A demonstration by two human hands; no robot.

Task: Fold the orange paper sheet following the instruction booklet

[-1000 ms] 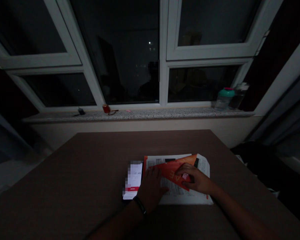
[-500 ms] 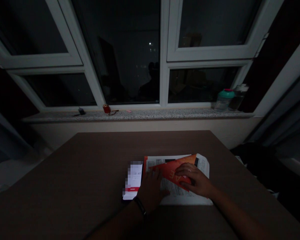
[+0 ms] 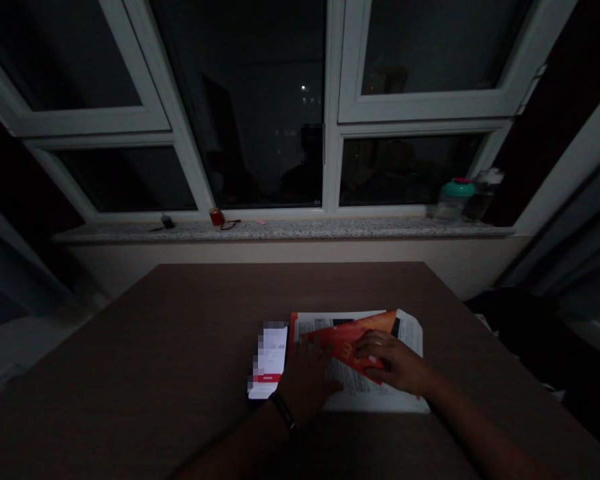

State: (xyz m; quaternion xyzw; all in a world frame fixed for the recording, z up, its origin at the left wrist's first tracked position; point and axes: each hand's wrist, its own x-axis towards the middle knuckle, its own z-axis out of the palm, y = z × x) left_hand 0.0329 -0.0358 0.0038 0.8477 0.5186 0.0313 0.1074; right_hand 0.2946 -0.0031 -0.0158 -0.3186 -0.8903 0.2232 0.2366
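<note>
A printed white sheet (image 3: 380, 397) lies on the brown table (image 3: 180, 347), with an orange folded flap (image 3: 347, 337) turned over its upper part. My left hand (image 3: 305, 383), a dark band on its wrist, lies flat with spread fingers on the sheet's left side. My right hand (image 3: 393, 363) presses the orange flap down, fingers bent over its lower edge. A lit phone (image 3: 269, 363) lies just left of the sheet, beside my left hand.
A stone window sill (image 3: 280, 230) runs behind the table, bearing a small red object (image 3: 215, 217), a dark small item (image 3: 166, 221) and two bottles (image 3: 460, 197). Dark windows with white frames (image 3: 333, 113) stand above. A dark bag (image 3: 520, 320) lies right of the table.
My right hand has slid slightly along the orange flap, covering more of it. The left hand stays put. The view has shifted a little to the right.
</note>
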